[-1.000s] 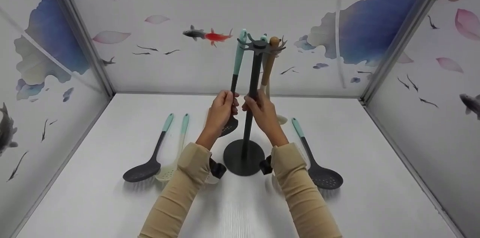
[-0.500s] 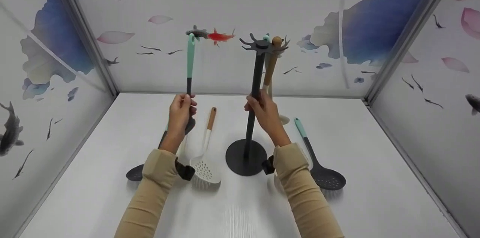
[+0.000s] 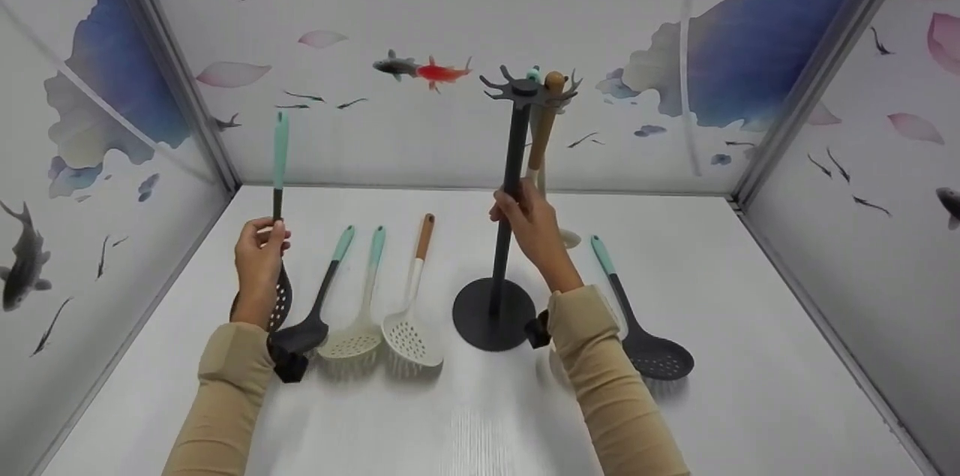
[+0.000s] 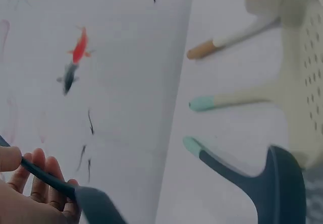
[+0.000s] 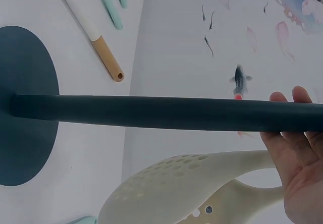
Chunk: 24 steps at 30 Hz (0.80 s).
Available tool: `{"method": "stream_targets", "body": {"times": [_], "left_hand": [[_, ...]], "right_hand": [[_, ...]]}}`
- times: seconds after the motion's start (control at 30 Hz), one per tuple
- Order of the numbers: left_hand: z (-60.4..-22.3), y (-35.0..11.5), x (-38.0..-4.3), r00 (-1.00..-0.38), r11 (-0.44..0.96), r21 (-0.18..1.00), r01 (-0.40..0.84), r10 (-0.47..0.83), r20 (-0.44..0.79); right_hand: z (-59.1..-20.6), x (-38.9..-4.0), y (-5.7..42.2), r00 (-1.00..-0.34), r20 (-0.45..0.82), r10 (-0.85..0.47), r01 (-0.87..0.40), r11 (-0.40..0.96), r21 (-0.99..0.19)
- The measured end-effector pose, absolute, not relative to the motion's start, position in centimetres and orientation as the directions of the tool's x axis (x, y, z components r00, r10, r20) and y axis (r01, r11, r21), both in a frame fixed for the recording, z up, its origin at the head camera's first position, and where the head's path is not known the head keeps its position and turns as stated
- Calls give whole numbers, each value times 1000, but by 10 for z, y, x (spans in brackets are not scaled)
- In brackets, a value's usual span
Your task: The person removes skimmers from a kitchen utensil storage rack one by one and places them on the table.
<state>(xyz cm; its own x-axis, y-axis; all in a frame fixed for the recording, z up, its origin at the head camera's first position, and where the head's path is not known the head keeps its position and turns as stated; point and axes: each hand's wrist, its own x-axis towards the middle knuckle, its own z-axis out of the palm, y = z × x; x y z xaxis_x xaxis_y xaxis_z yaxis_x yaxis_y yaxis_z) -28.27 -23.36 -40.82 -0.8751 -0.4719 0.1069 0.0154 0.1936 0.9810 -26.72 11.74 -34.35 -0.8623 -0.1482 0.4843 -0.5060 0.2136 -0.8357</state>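
Evidently I was partway through: as I judged it, the utensils were divided among the rack, my grasp and the table (image 3: 480,423). With my left hand (image 3: 259,266) I pinched the dark skimmer (image 3: 280,153) by its shaft, teal handle upward, its perforated head partly hidden behind my wrist. It was at the left end of the row; whether it touched the tabletop, I couldn't tell. My right hand (image 3: 531,232) was wrapped round the post of the black stand (image 3: 500,258), which stood on its round base.

I saw no bowl or basket; the stand did the holding. From its prongs hung at least two utensils, a brown-handled one (image 3: 544,131) and a teal-tipped one (image 3: 534,75) behind it, while several front prongs were bare.

Four more lay plainly on the table, none being handled. To the left were the dark turner (image 3: 319,303), the cream slotted spoon (image 3: 352,342) and the white slotted spoon (image 3: 409,337); to the right was the dark slotted spoon (image 3: 652,356). Something pale (image 3: 556,366) by my right sleeve (image 3: 600,363) was mostly hidden.
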Motion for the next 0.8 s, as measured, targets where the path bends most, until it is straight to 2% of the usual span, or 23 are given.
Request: {"method": "stream_targets", "body": {"times": [0.13,0.47,0.67,0.8], "left_hand": [[-423,-257,-280,-848,204,977,-57,-527,60],[-431,-288,-281,-777,123,989,-87,-629,9],[-438,-299,-283,-762,211,969,-129,-647,40],[-453,-305,-281,-765,242,953,-182,-644,18]], "right_hand": [[-344,-267,117,-863,482,-150,-504,205,-839],[-343,-268,115,-860,487,-155,-510,215,-833],[-342,-268,115,-851,505,-141,-525,236,-818],[-343,-268,116,-857,495,-145,-516,250,-820]]}}
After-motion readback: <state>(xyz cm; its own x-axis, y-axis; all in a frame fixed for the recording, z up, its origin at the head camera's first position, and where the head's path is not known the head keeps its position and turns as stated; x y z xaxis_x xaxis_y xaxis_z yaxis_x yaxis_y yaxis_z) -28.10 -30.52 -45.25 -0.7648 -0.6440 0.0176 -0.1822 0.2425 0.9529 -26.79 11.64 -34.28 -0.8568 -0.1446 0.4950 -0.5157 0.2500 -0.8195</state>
